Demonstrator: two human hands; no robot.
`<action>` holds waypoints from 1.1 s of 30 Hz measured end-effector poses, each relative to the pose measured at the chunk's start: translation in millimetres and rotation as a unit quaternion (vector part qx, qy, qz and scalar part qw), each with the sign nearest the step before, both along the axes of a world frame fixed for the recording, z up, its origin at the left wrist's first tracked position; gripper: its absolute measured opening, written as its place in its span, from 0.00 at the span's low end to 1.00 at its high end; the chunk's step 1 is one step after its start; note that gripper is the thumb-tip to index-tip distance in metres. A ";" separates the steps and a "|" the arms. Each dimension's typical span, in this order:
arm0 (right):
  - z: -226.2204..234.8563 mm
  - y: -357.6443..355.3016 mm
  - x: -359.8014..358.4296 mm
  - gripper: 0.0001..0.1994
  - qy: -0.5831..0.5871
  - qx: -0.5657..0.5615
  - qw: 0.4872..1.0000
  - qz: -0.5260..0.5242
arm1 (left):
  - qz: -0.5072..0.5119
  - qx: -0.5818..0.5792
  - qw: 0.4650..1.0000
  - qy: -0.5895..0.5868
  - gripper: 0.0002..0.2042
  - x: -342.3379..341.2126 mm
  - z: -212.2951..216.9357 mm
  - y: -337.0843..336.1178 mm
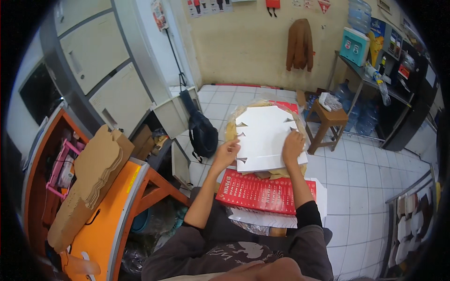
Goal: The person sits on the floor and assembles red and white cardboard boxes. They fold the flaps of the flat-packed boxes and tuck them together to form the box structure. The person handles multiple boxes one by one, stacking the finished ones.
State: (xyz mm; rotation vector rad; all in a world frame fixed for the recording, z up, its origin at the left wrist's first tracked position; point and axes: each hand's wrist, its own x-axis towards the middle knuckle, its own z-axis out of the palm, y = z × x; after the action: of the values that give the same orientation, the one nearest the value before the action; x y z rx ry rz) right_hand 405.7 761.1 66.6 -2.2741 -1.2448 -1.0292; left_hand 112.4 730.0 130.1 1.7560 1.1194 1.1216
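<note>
In front of me lies a white cardboard box blank (262,136) with cut corners and dark notches along its left and right sides. My left hand (228,152) is closed at the blank's left edge, fingertips against it beside the lower notches. On the other side, my right hand (293,146) curls over the right part of the blank near a notch, its fingertips partly hidden. Crumpled tan wrapping (231,127) shows around and beneath the blank. Nearer my lap lies red printed cardboard (258,193) with a white underside.
To the left, brown cardboard pieces (101,164) are stacked on an orange table (105,234). A black bag (202,133) leans by the lockers (96,51). A wooden stool (328,119) stands at the far right, near a water dispenser (355,47) on a metal table.
</note>
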 end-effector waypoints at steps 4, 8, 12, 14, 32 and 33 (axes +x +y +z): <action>34.2 -26.8 -35.4 0.28 0.183 -0.062 0.981 0.032 | 0.106 0.060 0.968 0.218 0.17 -11.1 -57.8 12.8; 44.6 -41.0 -18.2 0.31 0.195 -0.096 0.976 0.003 | 0.140 0.081 0.951 0.265 0.19 22.4 -41.7 -1.7; 53.8 -45.2 -25.4 0.29 0.227 -0.121 0.966 -0.011 | 0.185 0.131 0.940 0.255 0.19 27.2 -52.6 -13.9; 50.8 -46.7 -27.5 0.29 0.214 -0.094 0.972 -0.011 | 0.162 0.102 0.939 0.286 0.18 26.2 -44.5 -15.7; 80.1 -64.2 16.5 0.13 0.679 0.159 0.588 0.410 | -0.101 -0.265 0.909 -0.304 0.26 8.3 -24.4 12.0; 87.5 -66.8 13.0 0.13 0.681 0.155 0.583 0.416 | -0.095 -0.268 0.906 -0.313 0.26 5.5 -21.8 11.8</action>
State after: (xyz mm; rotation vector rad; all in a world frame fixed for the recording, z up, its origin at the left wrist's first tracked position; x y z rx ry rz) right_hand 418.7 694.3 154.1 -1.1359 -0.9324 0.7632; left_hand 117.9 741.8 108.3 0.9449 0.7354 1.0206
